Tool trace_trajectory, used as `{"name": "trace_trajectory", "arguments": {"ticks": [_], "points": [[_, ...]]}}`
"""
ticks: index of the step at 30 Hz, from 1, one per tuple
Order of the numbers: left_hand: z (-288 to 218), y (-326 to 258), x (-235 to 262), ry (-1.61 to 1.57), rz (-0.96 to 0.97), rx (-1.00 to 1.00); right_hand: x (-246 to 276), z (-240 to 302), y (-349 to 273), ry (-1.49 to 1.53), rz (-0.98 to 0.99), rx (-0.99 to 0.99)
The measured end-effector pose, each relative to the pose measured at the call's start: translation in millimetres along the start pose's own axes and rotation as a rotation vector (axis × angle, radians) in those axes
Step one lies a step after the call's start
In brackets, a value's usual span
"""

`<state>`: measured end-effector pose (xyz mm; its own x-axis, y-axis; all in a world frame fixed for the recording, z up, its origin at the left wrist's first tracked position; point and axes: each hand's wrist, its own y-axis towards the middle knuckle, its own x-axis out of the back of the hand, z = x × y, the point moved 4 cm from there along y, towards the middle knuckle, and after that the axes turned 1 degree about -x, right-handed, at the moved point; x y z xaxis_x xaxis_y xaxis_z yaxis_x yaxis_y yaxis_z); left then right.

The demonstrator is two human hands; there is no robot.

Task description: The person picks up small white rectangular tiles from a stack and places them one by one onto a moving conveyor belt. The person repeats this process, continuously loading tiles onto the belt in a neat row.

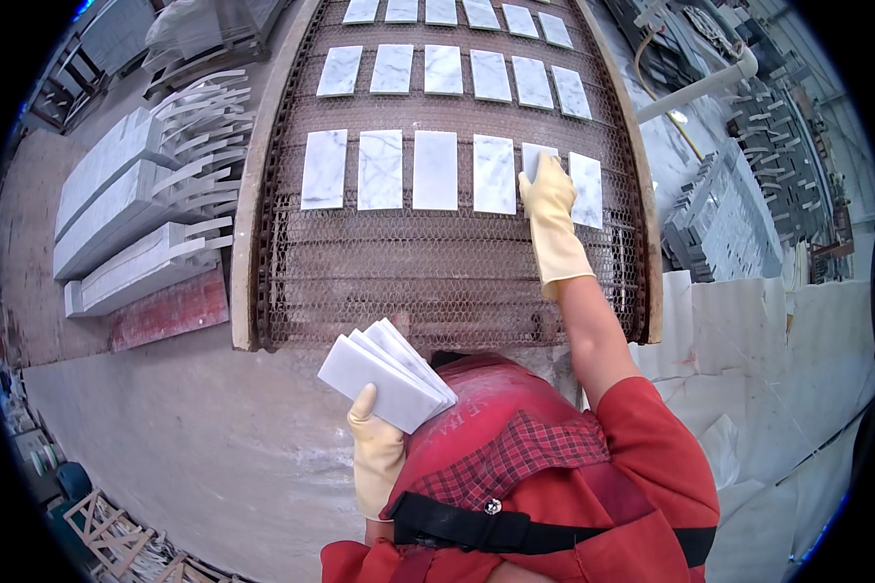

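Observation:
My left hand (377, 445), in a cream rubber glove, is closed on a fanned stack of white marble tiles (379, 374) held close to my red apron. Its thumb lies over the top tile; the other fingers are hidden beneath. My right hand (551, 194), gloved alike, reaches forward over the mesh conveyor belt (408, 262). Its thumb and fingers are closed around a marble tile (535, 154) in the nearest row, covering its lower part. On either side of that tile lie a grey-veined tile (494, 175) and another marble tile (586, 189).
Further rows of tiles (442, 70) lie across the belt. Raised rails (246, 243) edge it on both sides. To the left stand stacked pale slabs (117, 204) with curved strips. Dark stacked pieces (729, 214) and white sheeting (739, 330) are on the right, beneath a pale pipe (695, 90).

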<state>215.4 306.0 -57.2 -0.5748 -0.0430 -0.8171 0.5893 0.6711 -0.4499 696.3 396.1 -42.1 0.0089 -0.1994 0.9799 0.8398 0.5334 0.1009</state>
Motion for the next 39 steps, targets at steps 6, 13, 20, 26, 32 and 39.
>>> {"name": "trace_trajectory", "arguments": {"ticks": [6, 13, 20, 26, 32, 39], "points": [[-10, -7, -1, 0.05, 0.03, -0.05, 65, 31, -74, 0.125, 0.049, 0.227], [-37, -11, -15, -0.017, 0.165, -0.126, 89, 132, -278, 0.532, 1.368, 0.661], [-45, -23, 23, -0.057, -0.006, -0.013, 44, 145, -326, 0.909, 1.573, 0.174], [-45, -29, 84, -0.321, -0.201, -0.123, 30, 170, -335, 1.046, 1.461, 0.048], [-71, -52, 131, -0.496, -0.175, -0.432, -12, 206, -317, 1.226, 1.157, -0.093], [-91, -66, 135, -0.455, -0.209, -0.444, -46, 247, -310, 1.287, 1.09, -0.185]]}}
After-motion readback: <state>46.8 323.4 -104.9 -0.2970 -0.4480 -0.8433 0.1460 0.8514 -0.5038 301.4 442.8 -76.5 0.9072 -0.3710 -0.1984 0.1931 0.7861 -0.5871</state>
